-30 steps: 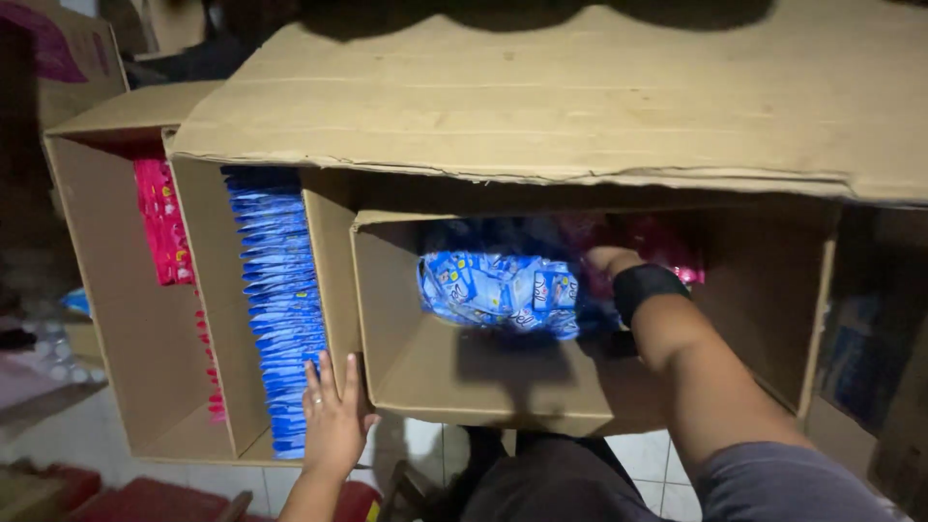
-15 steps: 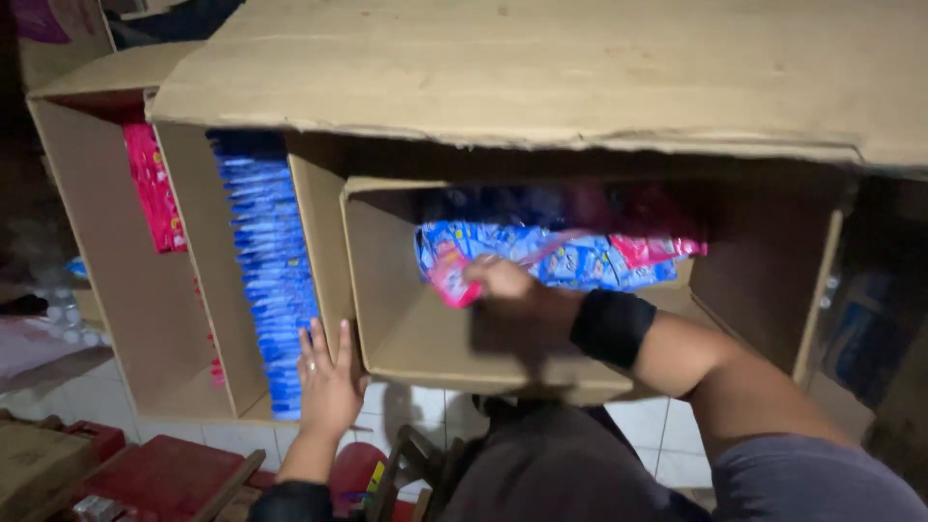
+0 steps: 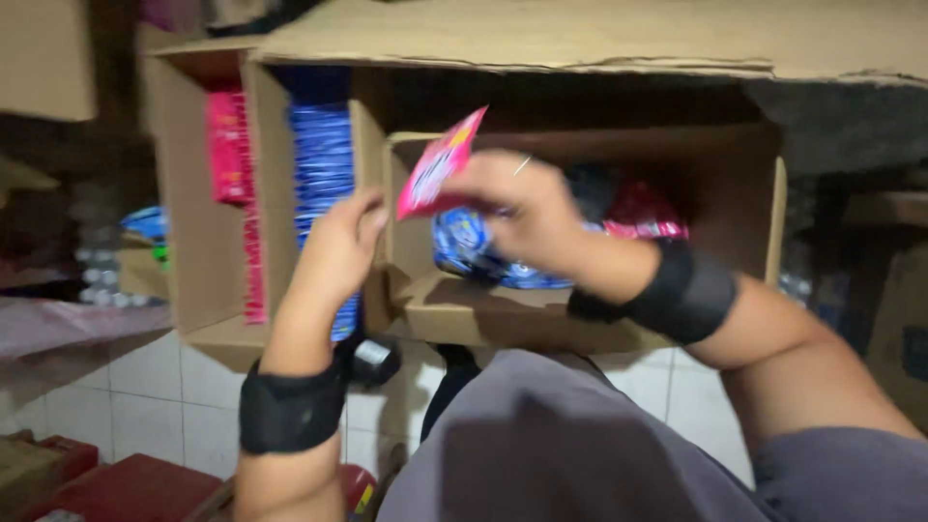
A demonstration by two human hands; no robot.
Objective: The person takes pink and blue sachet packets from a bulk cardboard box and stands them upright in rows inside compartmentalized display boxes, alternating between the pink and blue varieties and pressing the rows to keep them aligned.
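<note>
Looking down past my grey-clad lap, I see white floor tiles and something red low at the left. My left forearm rises from the bottom edge with a black wrist band around it. My left hand is up against the front corner of the middle cardboard box, fingers curled loosely; whether they grip the cardboard or only rest on it I cannot tell, as the picture is blurred. My right arm comes in from the lower right, also banded in black at the wrist. My right hand is closed on a pink sachet, pinching it by its lower edge so that it stands tilted in the air, above the front of the open box and just beside my left fingertips. Inside that box, beneath my right hand, lie blue packets, and red packets sit behind them toward the right. Further left, the middle box holds a stack of blue sachets on edge, and the far-left box holds pink sachets. A broad cardboard flap spans the top.
</note>
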